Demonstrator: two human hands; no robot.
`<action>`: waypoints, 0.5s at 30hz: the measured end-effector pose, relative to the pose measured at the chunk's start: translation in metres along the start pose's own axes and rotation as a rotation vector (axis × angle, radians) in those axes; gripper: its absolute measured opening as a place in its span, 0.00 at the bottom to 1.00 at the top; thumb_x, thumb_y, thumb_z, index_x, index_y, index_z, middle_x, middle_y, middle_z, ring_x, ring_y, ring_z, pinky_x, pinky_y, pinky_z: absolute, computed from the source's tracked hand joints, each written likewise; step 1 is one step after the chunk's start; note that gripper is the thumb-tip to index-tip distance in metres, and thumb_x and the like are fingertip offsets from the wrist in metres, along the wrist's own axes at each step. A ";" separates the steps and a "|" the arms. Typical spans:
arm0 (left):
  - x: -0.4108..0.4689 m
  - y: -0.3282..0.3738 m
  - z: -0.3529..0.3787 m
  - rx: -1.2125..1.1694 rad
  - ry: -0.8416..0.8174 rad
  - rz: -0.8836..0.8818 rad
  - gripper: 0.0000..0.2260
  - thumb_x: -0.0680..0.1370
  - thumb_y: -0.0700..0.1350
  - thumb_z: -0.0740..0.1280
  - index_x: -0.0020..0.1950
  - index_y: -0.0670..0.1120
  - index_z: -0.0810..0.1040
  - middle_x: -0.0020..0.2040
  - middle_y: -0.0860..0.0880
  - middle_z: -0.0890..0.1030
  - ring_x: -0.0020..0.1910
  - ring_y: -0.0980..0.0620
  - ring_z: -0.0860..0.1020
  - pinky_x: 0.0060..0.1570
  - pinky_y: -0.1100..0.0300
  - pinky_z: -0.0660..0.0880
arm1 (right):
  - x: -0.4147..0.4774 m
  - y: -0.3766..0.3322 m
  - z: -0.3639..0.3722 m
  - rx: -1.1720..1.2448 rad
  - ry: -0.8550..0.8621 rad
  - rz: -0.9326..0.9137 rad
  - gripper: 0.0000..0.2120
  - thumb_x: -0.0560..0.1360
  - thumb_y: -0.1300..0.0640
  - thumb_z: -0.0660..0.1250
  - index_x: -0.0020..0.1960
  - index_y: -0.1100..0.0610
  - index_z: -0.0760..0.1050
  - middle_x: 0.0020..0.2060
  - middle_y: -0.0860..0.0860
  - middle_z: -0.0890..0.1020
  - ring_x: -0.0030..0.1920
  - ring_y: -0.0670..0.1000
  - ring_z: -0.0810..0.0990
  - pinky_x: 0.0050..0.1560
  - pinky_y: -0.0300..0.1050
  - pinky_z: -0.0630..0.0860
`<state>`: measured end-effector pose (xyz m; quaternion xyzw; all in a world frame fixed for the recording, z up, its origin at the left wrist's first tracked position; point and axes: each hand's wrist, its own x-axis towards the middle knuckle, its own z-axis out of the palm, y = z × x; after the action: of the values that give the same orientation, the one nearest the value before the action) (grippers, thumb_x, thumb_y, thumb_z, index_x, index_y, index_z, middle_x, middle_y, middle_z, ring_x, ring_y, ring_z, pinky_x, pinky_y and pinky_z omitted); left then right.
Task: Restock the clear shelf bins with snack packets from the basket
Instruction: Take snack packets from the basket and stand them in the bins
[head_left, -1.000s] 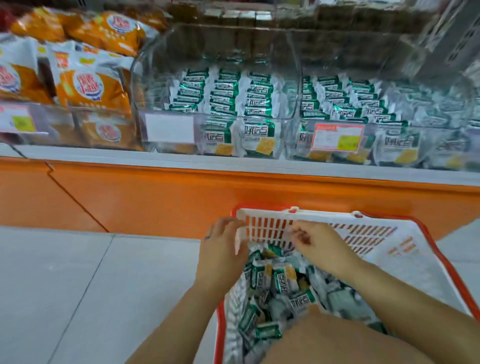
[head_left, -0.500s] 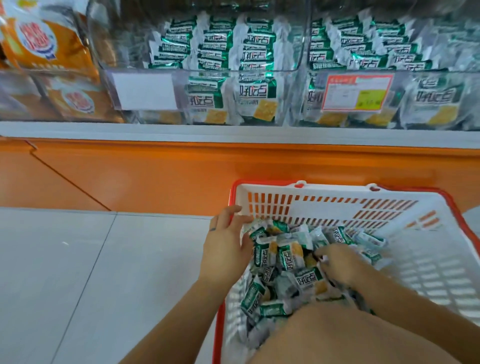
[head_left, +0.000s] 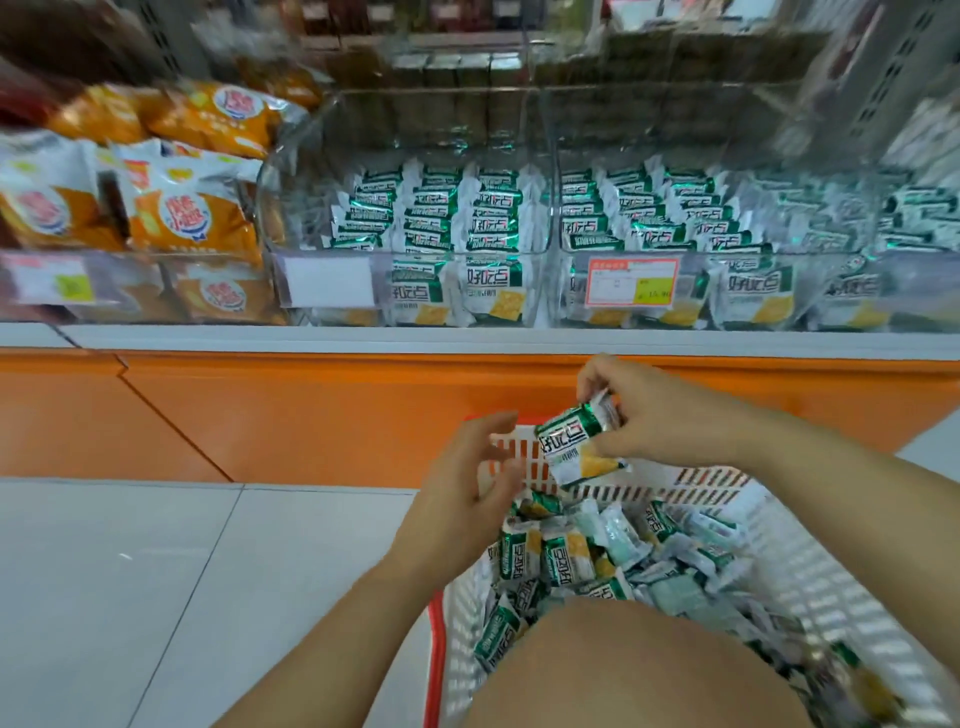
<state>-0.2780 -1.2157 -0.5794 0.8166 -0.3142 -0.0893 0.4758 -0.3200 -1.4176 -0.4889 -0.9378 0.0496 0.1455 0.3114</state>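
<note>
Right hand (head_left: 670, 415) is pinching one green packet (head_left: 574, 447) by its top end, up over the far rim of the basket (head_left: 841, 597). The basket's down at 5 o'clock, piled with the same packets. Left hand (head_left: 462, 483) is loose and empty, a bit blurry, just at 9 o'clock of that packet. Clear bins (head_left: 410, 255) at 12 o'clock hold rows of them too, orange bags (head_left: 192, 218) at 10.

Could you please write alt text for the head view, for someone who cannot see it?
The right hand holds a green snack packet above the white basket of packets; the open left hand hovers beside it, before stocked clear bins.
</note>
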 end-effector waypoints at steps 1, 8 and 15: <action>0.003 0.012 -0.009 -0.021 -0.006 0.033 0.16 0.78 0.53 0.63 0.65 0.60 0.67 0.61 0.61 0.74 0.57 0.66 0.74 0.50 0.75 0.70 | -0.007 -0.008 -0.004 0.011 0.030 -0.027 0.14 0.75 0.59 0.68 0.53 0.48 0.65 0.43 0.44 0.73 0.31 0.41 0.71 0.28 0.33 0.67; 0.033 0.072 -0.069 0.163 -0.043 0.089 0.17 0.74 0.50 0.71 0.60 0.63 0.72 0.38 0.54 0.80 0.39 0.55 0.78 0.45 0.50 0.77 | -0.023 -0.046 -0.008 0.241 0.341 -0.263 0.16 0.75 0.62 0.67 0.48 0.43 0.65 0.43 0.55 0.79 0.28 0.45 0.72 0.29 0.43 0.70; 0.084 0.105 -0.112 0.301 0.154 0.103 0.15 0.77 0.49 0.68 0.63 0.51 0.74 0.41 0.57 0.80 0.34 0.64 0.76 0.30 0.72 0.68 | -0.011 -0.042 -0.033 0.245 0.559 -0.223 0.28 0.75 0.52 0.68 0.72 0.44 0.62 0.70 0.44 0.66 0.68 0.47 0.67 0.66 0.47 0.66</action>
<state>-0.2069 -1.2213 -0.4197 0.8659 -0.3281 0.0460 0.3748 -0.3147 -1.4033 -0.4365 -0.8966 0.0475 -0.1597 0.4103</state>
